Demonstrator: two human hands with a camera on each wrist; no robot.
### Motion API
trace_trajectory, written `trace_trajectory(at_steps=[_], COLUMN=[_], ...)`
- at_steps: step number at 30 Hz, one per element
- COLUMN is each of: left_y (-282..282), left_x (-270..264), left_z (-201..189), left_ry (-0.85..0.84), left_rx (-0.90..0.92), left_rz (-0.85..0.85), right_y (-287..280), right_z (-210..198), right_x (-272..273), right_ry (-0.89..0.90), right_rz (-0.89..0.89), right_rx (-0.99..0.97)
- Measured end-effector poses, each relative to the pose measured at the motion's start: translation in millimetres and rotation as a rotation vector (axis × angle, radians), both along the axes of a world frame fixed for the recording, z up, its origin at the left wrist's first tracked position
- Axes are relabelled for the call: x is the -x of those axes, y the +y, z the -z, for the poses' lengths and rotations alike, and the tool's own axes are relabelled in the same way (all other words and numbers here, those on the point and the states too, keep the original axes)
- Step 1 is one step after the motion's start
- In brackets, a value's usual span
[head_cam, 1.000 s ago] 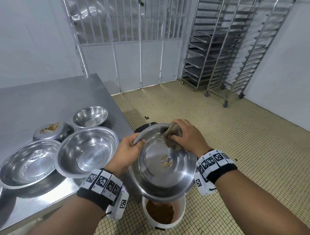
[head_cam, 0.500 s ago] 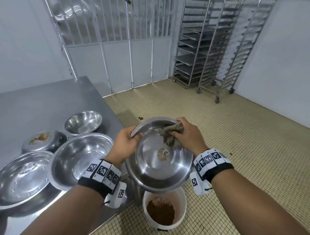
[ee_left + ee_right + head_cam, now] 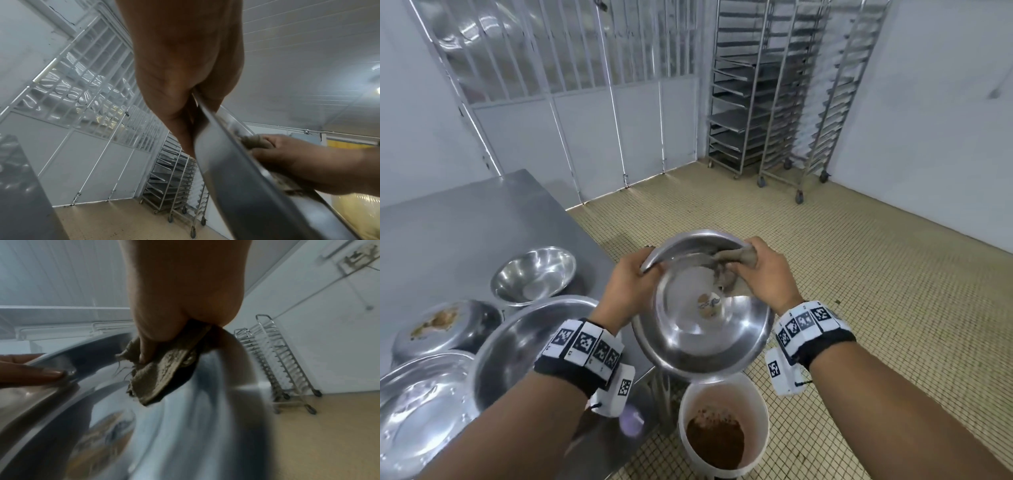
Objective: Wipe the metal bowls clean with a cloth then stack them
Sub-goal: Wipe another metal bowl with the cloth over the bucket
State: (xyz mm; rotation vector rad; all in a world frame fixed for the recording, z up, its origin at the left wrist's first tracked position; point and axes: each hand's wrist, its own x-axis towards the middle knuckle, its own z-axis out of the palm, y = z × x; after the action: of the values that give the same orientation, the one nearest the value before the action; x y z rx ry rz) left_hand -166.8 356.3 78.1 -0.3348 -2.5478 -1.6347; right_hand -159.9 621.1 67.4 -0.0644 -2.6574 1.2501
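A metal bowl (image 3: 702, 329) with a round sticker on its bottom is held tilted above a white bucket. My left hand (image 3: 635, 284) grips its left rim (image 3: 207, 123), thumb inside. My right hand (image 3: 760, 274) pinches a grey-brown cloth (image 3: 729, 263) and presses it against the bowl's upper inner wall (image 3: 207, 386); the cloth (image 3: 162, 378) is folded over the far-right rim. On the steel table (image 3: 465, 222) lie several other bowls: a small one (image 3: 534, 274), a large one (image 3: 517, 339), another large one (image 3: 417, 407) and an upturned one with brown residue (image 3: 445, 325).
The white bucket (image 3: 722, 428) with brown waste stands on the tiled floor under the held bowl, beside the table's corner. Wheeled tray racks (image 3: 774, 102) stand at the far wall next to a barred partition (image 3: 585, 85).
The cloth and my right hand have slid rightward along the bowl's upper rim. The bowl stays tilted in my left hand, and the head view has shifted a little.
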Motion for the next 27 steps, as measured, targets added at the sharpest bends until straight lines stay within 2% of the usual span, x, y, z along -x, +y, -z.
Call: trace_trajectory(at_steps=[2,4,9,13,16,23,27], left_y=[-4.0,-2.4,14.7,26.2,38.4,88.0,100.9], left_x=[5.5,7.5,11.2,15.8,16.6,7.6,7.6], left_z=[3.8,5.4,-0.7,-3.8,-2.2,-3.3,-6.8], left_ry=[0.002,0.028,0.064,0.057,0.052,0.07,0.088], left_rx=[-0.017,0.025,0.116,-0.012,-0.113,-0.016,-0.162], left_rz=[-0.035,-0.001,0.083,0.0,-0.087,-0.046,-0.166], right_y=[3.9,6.2,7.9,21.3,39.5,70.2,88.8], right_z=[12.1,12.5,-17.4,-22.1,-12.3,-34.3,-27.3], right_x=[-4.7,-5.2,17.1,23.7,21.4,39.8,37.3], right_ry=[-0.012,-0.017,0.001,0.019,-0.033,0.069,0.076], right_rz=[0.014,0.003,-0.088,-0.039,0.03,-0.077,-0.013], right_rx=[0.055,0.037,-0.176,-0.097,-0.04,-0.212,-0.08])
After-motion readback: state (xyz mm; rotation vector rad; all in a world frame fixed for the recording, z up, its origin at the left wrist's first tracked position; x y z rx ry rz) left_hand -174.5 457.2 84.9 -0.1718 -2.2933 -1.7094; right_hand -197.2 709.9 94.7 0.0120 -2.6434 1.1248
